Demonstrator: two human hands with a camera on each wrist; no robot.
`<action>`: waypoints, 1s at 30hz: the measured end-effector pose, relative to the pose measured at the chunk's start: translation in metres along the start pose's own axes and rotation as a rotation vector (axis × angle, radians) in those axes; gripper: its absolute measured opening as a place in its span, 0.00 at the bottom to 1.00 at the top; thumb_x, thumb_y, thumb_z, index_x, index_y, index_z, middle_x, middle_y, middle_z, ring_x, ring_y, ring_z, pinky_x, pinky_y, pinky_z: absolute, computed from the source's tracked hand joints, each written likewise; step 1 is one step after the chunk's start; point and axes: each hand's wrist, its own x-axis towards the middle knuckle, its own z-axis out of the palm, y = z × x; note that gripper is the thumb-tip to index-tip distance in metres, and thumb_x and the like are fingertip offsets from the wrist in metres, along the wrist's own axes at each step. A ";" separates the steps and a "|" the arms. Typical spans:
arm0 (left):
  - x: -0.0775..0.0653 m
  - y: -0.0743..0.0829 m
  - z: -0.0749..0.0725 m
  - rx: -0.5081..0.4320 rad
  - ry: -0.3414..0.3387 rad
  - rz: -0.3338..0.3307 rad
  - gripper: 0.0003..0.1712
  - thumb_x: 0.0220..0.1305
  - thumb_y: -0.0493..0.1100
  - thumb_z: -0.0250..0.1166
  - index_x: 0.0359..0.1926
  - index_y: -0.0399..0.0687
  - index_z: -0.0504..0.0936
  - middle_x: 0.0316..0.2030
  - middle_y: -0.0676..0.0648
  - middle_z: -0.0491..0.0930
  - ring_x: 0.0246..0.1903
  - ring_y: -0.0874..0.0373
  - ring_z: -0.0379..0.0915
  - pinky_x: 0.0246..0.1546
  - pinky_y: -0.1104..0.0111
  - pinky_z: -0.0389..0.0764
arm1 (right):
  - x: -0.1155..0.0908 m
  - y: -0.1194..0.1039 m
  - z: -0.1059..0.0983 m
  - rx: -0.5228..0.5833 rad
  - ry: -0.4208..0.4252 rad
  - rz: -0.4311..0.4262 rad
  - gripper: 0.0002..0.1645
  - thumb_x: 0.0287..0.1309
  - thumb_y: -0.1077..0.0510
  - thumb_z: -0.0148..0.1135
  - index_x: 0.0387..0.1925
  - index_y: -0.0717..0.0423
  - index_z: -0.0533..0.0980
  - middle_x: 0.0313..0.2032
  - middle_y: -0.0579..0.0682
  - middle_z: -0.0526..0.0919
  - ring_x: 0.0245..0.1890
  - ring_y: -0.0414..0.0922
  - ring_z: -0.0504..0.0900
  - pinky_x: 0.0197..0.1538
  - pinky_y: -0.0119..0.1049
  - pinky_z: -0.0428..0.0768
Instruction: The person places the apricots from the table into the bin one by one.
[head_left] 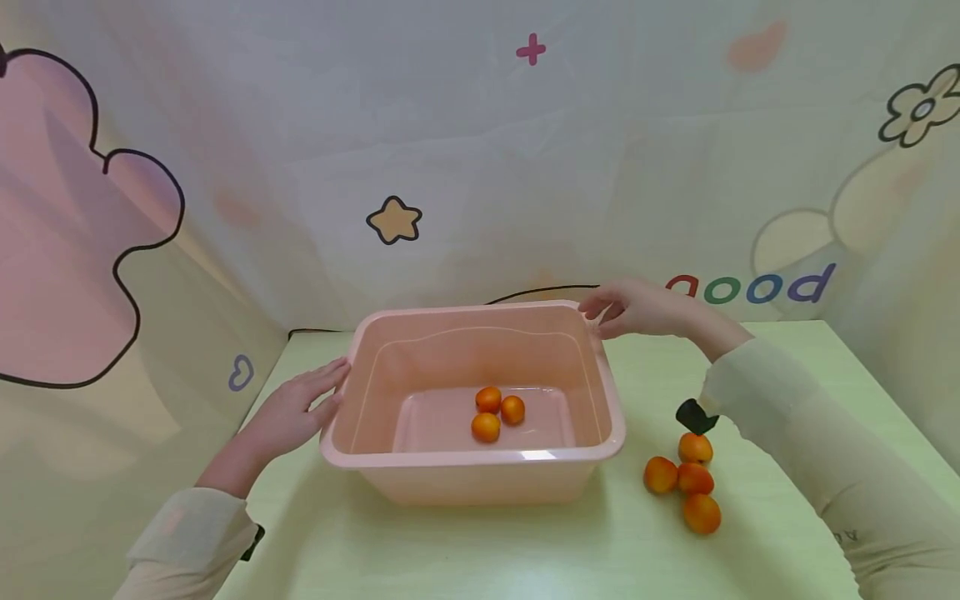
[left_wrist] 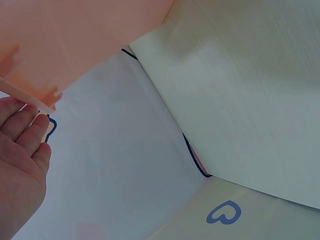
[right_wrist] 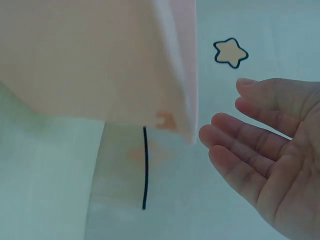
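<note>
A pale pink plastic basin (head_left: 480, 479) stands upright on the table, with three small orange fruits (head_left: 486, 427) on its floor. My left hand (head_left: 300, 408) is at the basin's left side; in the left wrist view its nearly straight fingers (left_wrist: 32, 132) touch the underside of the rim (left_wrist: 27, 95). On the other side, my right hand (head_left: 637, 308) is beside the back right corner. The right wrist view shows that hand's fingers (right_wrist: 245, 145) loosely bent, with nothing between them and the fingertips close to the basin's edge (right_wrist: 192, 100).
Several more orange fruits (head_left: 695, 479), some with a red blush, lie in a cluster on the pale green table (head_left: 465, 550), right of the basin and next to the right sleeve (head_left: 795, 433). Printed cloth (head_left: 480, 167) hangs behind the table and along its sides.
</note>
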 end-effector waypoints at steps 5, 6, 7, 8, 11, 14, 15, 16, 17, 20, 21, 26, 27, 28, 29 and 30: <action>-0.001 0.000 0.000 0.009 0.009 0.007 0.26 0.64 0.43 0.50 0.61 0.36 0.62 0.62 0.38 0.60 0.59 0.37 0.56 0.55 0.44 0.59 | -0.013 0.020 0.002 0.046 0.018 0.031 0.22 0.53 0.61 0.58 0.52 0.58 0.70 0.49 0.57 0.74 0.45 0.50 0.76 0.46 0.43 0.78; -0.001 0.000 0.000 0.010 0.009 0.007 0.26 0.64 0.43 0.50 0.61 0.36 0.62 0.62 0.38 0.60 0.59 0.37 0.56 0.55 0.44 0.59 | -0.015 0.023 0.003 0.048 0.018 0.041 0.23 0.53 0.60 0.58 0.52 0.58 0.69 0.49 0.57 0.74 0.45 0.50 0.76 0.46 0.43 0.78; -0.001 0.000 0.000 0.008 0.009 0.007 0.26 0.64 0.43 0.50 0.61 0.36 0.62 0.62 0.38 0.60 0.59 0.37 0.56 0.55 0.44 0.59 | -0.017 0.027 0.004 0.050 0.018 0.051 0.23 0.53 0.59 0.58 0.52 0.58 0.69 0.49 0.57 0.74 0.45 0.50 0.76 0.46 0.44 0.77; -0.001 0.000 0.000 0.007 0.008 0.006 0.26 0.64 0.43 0.50 0.61 0.37 0.62 0.62 0.38 0.60 0.60 0.37 0.56 0.56 0.44 0.58 | -0.020 0.030 0.004 0.053 0.017 0.062 0.24 0.53 0.58 0.58 0.53 0.58 0.68 0.50 0.58 0.73 0.45 0.50 0.76 0.47 0.45 0.77; -0.001 0.001 0.000 0.005 0.010 0.009 0.26 0.64 0.43 0.50 0.61 0.37 0.62 0.62 0.38 0.60 0.59 0.37 0.56 0.56 0.44 0.58 | -0.027 0.041 0.007 0.054 0.015 0.103 0.26 0.53 0.54 0.58 0.54 0.57 0.67 0.50 0.57 0.73 0.46 0.49 0.75 0.49 0.48 0.75; -0.001 0.001 0.000 0.007 0.011 0.014 0.26 0.64 0.43 0.50 0.61 0.37 0.63 0.62 0.38 0.60 0.59 0.37 0.57 0.55 0.44 0.59 | -0.032 0.052 0.010 0.053 0.014 0.132 0.27 0.53 0.53 0.58 0.54 0.57 0.67 0.51 0.57 0.72 0.46 0.49 0.75 0.49 0.49 0.74; -0.001 0.001 0.000 0.008 0.011 0.014 0.26 0.64 0.43 0.50 0.61 0.37 0.63 0.62 0.38 0.60 0.59 0.37 0.57 0.56 0.44 0.58 | -0.034 0.056 0.012 0.052 0.013 0.141 0.27 0.52 0.52 0.59 0.54 0.57 0.67 0.51 0.58 0.72 0.46 0.49 0.75 0.49 0.49 0.74; -0.001 0.001 0.000 0.009 0.013 0.016 0.26 0.63 0.43 0.50 0.61 0.37 0.63 0.62 0.38 0.60 0.59 0.37 0.57 0.55 0.44 0.59 | -0.035 0.060 0.013 0.059 0.012 0.146 0.27 0.52 0.53 0.59 0.54 0.58 0.67 0.51 0.58 0.72 0.46 0.49 0.75 0.49 0.49 0.75; 0.000 0.001 0.000 0.008 0.010 0.014 0.26 0.63 0.43 0.50 0.61 0.37 0.63 0.62 0.38 0.60 0.59 0.37 0.57 0.56 0.44 0.58 | -0.037 0.064 0.015 0.065 0.010 0.151 0.27 0.52 0.54 0.59 0.54 0.59 0.67 0.50 0.59 0.72 0.45 0.49 0.76 0.49 0.48 0.75; 0.000 0.000 0.000 0.006 0.005 0.010 0.26 0.64 0.43 0.50 0.61 0.36 0.63 0.62 0.38 0.60 0.60 0.37 0.56 0.56 0.45 0.58 | -0.041 0.075 0.020 0.078 -0.006 0.164 0.27 0.52 0.55 0.59 0.54 0.61 0.67 0.50 0.61 0.72 0.45 0.50 0.76 0.48 0.48 0.75; 0.000 0.000 0.000 0.006 0.005 0.010 0.26 0.63 0.43 0.50 0.61 0.36 0.63 0.62 0.39 0.60 0.60 0.37 0.56 0.56 0.45 0.58 | -0.042 0.079 0.022 0.085 -0.015 0.171 0.28 0.52 0.55 0.59 0.54 0.61 0.67 0.50 0.61 0.72 0.45 0.50 0.76 0.48 0.48 0.75; 0.000 0.000 0.000 0.003 0.013 0.016 0.26 0.63 0.43 0.50 0.61 0.37 0.63 0.62 0.39 0.60 0.59 0.37 0.57 0.56 0.45 0.59 | -0.047 0.096 0.035 0.099 -0.069 0.204 0.29 0.51 0.55 0.59 0.54 0.63 0.66 0.51 0.63 0.72 0.46 0.52 0.75 0.48 0.50 0.75; 0.000 0.001 0.000 0.003 0.015 0.019 0.26 0.63 0.43 0.50 0.61 0.37 0.63 0.62 0.39 0.60 0.59 0.37 0.57 0.56 0.45 0.59 | -0.048 0.099 0.038 0.100 -0.075 0.212 0.29 0.51 0.56 0.60 0.54 0.63 0.67 0.51 0.64 0.72 0.47 0.52 0.74 0.48 0.50 0.75; 0.000 0.001 0.000 0.005 0.018 0.022 0.26 0.63 0.43 0.51 0.60 0.36 0.63 0.62 0.38 0.61 0.59 0.37 0.58 0.55 0.44 0.59 | -0.048 0.102 0.042 0.098 -0.082 0.219 0.29 0.50 0.56 0.60 0.54 0.63 0.67 0.51 0.64 0.71 0.47 0.53 0.73 0.48 0.51 0.74; -0.001 0.001 0.000 0.007 0.022 0.025 0.26 0.63 0.43 0.51 0.60 0.36 0.63 0.62 0.38 0.61 0.58 0.37 0.58 0.55 0.44 0.60 | -0.049 0.106 0.045 0.097 -0.086 0.231 0.29 0.50 0.56 0.60 0.54 0.63 0.67 0.51 0.64 0.71 0.47 0.53 0.73 0.48 0.51 0.74; -0.001 0.001 0.000 0.009 0.022 0.025 0.26 0.63 0.43 0.51 0.60 0.36 0.63 0.62 0.38 0.61 0.58 0.36 0.58 0.55 0.44 0.60 | -0.050 0.109 0.048 0.094 -0.090 0.242 0.29 0.50 0.56 0.60 0.54 0.63 0.67 0.51 0.64 0.71 0.47 0.54 0.72 0.48 0.51 0.74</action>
